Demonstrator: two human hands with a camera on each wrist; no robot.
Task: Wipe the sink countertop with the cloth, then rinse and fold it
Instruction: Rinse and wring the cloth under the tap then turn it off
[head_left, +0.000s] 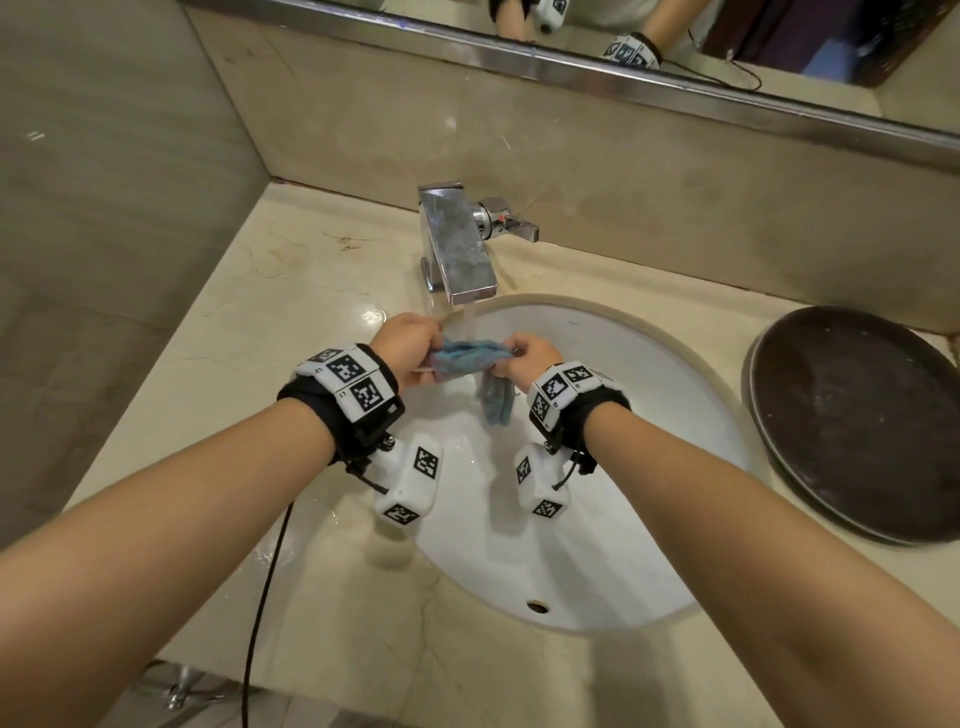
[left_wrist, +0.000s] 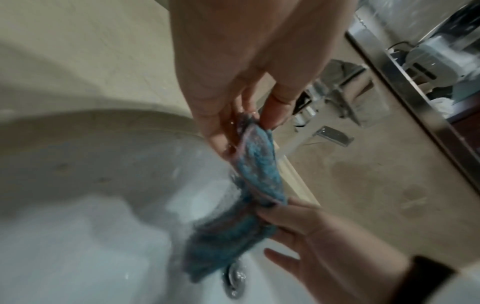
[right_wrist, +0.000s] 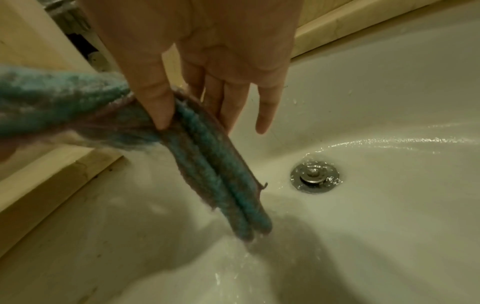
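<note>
**Cloth held under the running tap**

The cloth (head_left: 470, 356) hangs over the sink (head_left: 675, 364), stretched between both hands just below the tap (head_left: 457, 244), with water running past it toward the drain (right_wrist: 314, 177). The left hand (head_left: 405, 348) pinches the left end between thumb and fingers (left_wrist: 279, 109); the right hand (head_left: 530, 358) pinches the right end with thumb against the first fingers (right_wrist: 155, 102), its little finger held straight and off the fabric. From the right-hand pinch a folded tail droops down into the basin.

The cloth looks soaked, so it will likely be limp, heavier than when dry, and a little slick; it has no stiffness and sags wherever it is unsupported. Corners or a bunched edge seem the surest places to take hold, as both hands do now. The bench (head_left: 311, 270) surrounds the sink, with a dark tray (head_left: 857, 415) on the right.
</note>
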